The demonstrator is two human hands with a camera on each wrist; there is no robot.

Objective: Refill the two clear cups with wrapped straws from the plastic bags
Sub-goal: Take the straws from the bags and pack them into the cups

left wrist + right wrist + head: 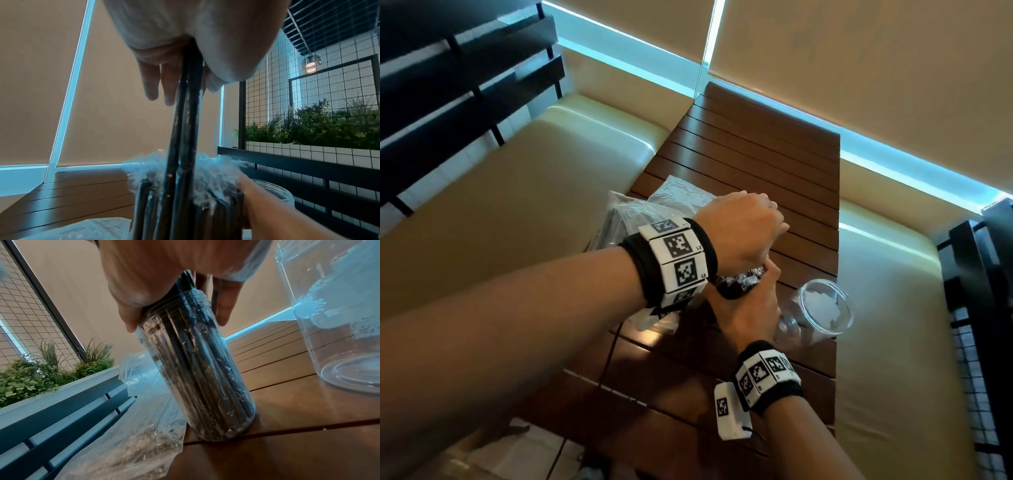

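Head view shows both forearms reaching over a slatted wooden table (pixel 756 164), each wrist wearing a black band with black-and-white marker tiles. The left hand (pixel 743 226) hovers above the filled cup (pixel 197 369), its back toward the camera and its fingers pointing down; from the left wrist view, its thumb and fingers pinch 2 black wrapped straws (pixel 185 113) that run down into the crinkled wrapper tops packed in the cup's mouth. The right hand (pixel 750 308) sits lower and grips that same cup near its rim, thumb on one side and fingers on the other, as the right wrist view makes plain. The cup is clear, stands on the table tilted a little, and is crammed with dark straws in clear wrappers. Just to its right stands the second clear cup (pixel 822 308), upright and apart from the first, with only pale reflections showing inside it. On the left side of the table, touching the filled cup's base in the right wrist view, lie the crumpled plastic bags (pixel 640 212), one of them with dark straws still inside. Cream bench cushions (pixel 534 178) flank the table, and a wire grid partition (pixel 308 97) with green plants (pixel 320 126) behind it stands beyond.
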